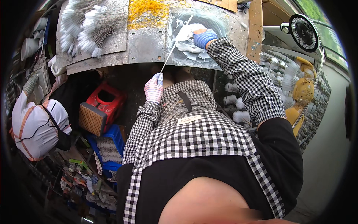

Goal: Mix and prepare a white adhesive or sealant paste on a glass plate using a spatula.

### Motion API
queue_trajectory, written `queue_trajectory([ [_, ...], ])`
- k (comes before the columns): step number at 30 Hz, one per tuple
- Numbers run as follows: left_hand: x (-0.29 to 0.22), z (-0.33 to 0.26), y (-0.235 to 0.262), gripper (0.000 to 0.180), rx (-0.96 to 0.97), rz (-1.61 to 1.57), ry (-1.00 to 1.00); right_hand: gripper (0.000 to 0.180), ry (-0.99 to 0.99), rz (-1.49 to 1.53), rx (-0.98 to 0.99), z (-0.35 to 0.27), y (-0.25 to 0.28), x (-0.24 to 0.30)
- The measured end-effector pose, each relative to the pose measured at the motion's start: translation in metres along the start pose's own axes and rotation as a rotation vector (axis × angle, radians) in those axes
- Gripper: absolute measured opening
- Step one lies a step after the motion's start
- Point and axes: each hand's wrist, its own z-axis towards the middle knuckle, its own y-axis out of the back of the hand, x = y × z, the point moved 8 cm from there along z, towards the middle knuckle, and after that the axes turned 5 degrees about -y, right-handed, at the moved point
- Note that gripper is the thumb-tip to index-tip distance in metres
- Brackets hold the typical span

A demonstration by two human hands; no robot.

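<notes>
My left hand [154, 88], in a pink striped glove, grips the lower end of a thin metal stick [172, 51] that slants up onto the grey metal worktable [146, 46]. My right hand [204, 38], in a blue glove, presses on a white papery piece [185, 33] at the stick's upper end, above a heap of similar white pieces [191, 50]. Both checked sleeves reach forward over a checked apron.
Bundles of white-tipped wire sticks [85, 28] lie at the table's left, yellow rubber bands [147, 13] at its top. A red stool [105, 100] and blue crate [110, 147] stand below. A fan [304, 31] and a rack of white pieces [298, 86] are on the right.
</notes>
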Motion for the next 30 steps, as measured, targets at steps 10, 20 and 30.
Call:
queue_trajectory([
  [10,-0.004,-0.002,0.000,0.029,0.010,0.003,-0.036,0.025,0.052,-0.090,0.013,-0.041,0.012,-0.013],
  [20,-0.004,-0.004,-0.002,0.026,0.013,0.014,-0.011,0.021,0.184,-0.263,0.061,-0.034,-0.011,-0.011],
  [30,-0.001,-0.022,0.000,0.026,0.018,0.043,-0.049,0.033,-0.270,-0.015,0.169,-0.125,-0.061,-0.108],
])
